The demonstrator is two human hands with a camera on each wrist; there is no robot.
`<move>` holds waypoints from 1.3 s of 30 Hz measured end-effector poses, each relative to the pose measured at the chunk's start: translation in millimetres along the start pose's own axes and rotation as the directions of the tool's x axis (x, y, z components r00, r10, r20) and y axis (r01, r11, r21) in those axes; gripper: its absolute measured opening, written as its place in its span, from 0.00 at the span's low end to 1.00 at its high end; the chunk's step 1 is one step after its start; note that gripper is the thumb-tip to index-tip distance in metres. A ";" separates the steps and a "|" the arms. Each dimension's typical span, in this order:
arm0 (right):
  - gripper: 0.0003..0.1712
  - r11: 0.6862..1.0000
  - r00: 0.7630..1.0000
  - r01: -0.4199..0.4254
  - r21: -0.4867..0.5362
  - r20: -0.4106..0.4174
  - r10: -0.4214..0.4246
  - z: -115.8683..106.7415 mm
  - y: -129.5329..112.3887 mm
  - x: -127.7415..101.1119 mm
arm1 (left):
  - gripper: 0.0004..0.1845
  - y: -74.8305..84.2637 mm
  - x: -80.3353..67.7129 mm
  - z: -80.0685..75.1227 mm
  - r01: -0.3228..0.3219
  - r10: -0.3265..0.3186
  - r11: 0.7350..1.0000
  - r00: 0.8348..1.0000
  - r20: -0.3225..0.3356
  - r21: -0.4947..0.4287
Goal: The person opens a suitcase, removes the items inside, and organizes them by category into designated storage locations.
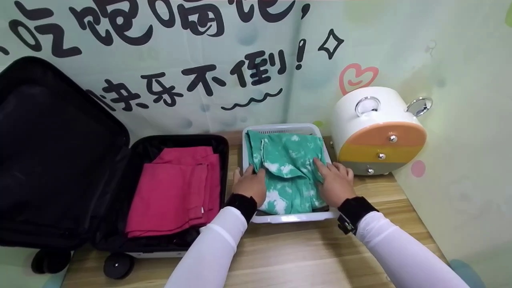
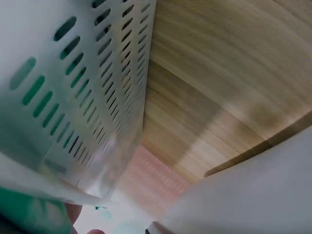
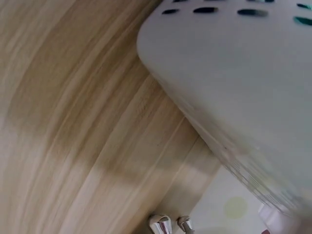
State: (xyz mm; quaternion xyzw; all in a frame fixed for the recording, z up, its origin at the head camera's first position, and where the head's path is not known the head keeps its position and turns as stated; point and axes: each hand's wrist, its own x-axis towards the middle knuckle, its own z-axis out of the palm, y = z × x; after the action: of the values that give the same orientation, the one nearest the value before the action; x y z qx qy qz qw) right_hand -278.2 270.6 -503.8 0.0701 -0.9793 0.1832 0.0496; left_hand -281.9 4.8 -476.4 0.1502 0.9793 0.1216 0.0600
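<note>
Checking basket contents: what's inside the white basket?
A green tie-dye cloth fills the basket, with the left hand and right hand on it. Anything beneath the cloth is covered.

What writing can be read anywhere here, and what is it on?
"快乐不倒!" in black brush letters on the pale green wall backdrop.
Above it, a row of larger black characters cut off by the top edge: "吃" and "喵" show, the rest cannot be read with certainty.
Nothing legible on the black suitcase, white slotted basket or white round drawer box.

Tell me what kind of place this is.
Probably a staged home corner for packing clothes: an open suitcase holding folded pink clothes, a white basket with a green garment, and a small drawer unit on a wooden table.
</note>
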 end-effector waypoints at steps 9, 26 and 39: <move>0.38 0.999 0.998 -0.030 -0.021 0.052 0.031 0.3 -2.0 2.2 | 0.21 3.0 2.9 5.9 0.035 -0.035 0.997 0.999 0.002 0.066; 0.38 0.999 0.996 -0.026 -0.029 0.081 0.028 2.7 1.2 1.8 | 0.21 2.6 1.5 4.6 0.018 -0.016 0.997 1.000 -0.017 0.071; 0.38 0.999 0.996 -0.027 -0.043 0.081 0.031 1.5 -0.6 1.9 | 0.23 -0.5 7.4 9.3 0.008 -0.011 0.996 0.999 0.035 0.091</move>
State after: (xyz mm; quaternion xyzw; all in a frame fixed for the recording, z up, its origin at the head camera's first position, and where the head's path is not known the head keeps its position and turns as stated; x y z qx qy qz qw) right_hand -280.1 269.2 -504.8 0.0622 -0.9851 0.1603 0.0085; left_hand -287.7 8.7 -486.1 0.1501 0.9834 0.0737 0.0710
